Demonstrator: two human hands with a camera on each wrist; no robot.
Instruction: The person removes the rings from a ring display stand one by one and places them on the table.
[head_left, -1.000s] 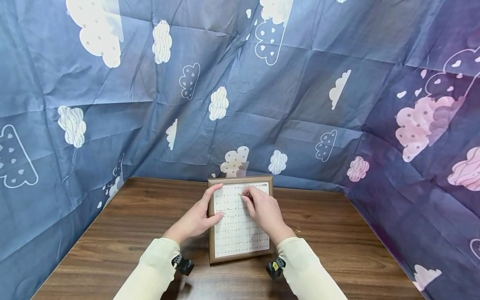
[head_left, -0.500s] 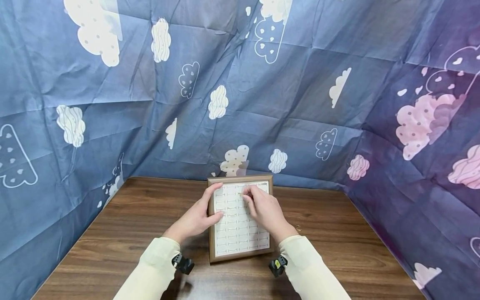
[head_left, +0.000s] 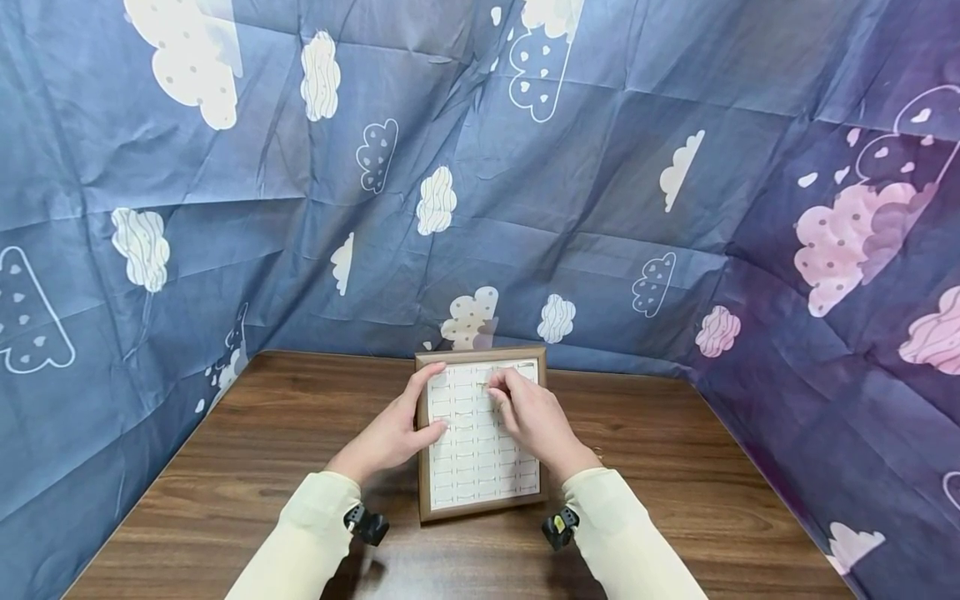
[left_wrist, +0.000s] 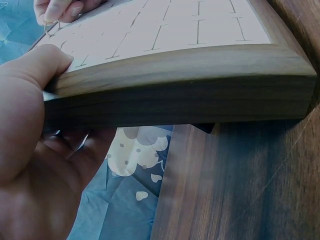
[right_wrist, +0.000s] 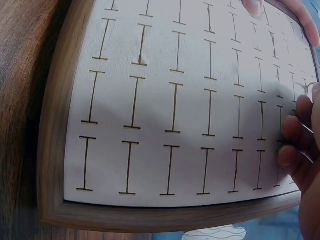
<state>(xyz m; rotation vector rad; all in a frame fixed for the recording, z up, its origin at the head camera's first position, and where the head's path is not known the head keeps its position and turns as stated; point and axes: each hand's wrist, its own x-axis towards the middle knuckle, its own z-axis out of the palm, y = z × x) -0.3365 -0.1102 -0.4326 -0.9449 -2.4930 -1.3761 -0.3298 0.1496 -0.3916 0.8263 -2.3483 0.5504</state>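
Observation:
A ring display board with a wooden frame (head_left: 483, 506) and a white slotted pad (head_left: 487, 467) leans up toward the head camera. My left hand (head_left: 386, 437) grips its left side; in the left wrist view the thumb (left_wrist: 47, 62) lies over the frame and the other fingers are underneath. At an upper slot, my right hand (head_left: 534, 421) pinches a thin gold ring (head_left: 483, 384) between thumb and forefinger. The left wrist view shows the ring's open loop standing at the pad. The right hand's other fingers (right_wrist: 295, 130) are curled close over the pad.
The dark wooden table (head_left: 675, 500) extends to both sides. A tiny gold item (head_left: 598, 451) lies beside the right wrist, and a narrow strip (head_left: 527, 364) sits at the pad's top right. Behind hangs a blue cloud-print cloth (head_left: 480, 250).
The right hand and forearm have shifted slightly to the right, with the ring still pinched at the same slot. The left hand keeps its hold on the frame.

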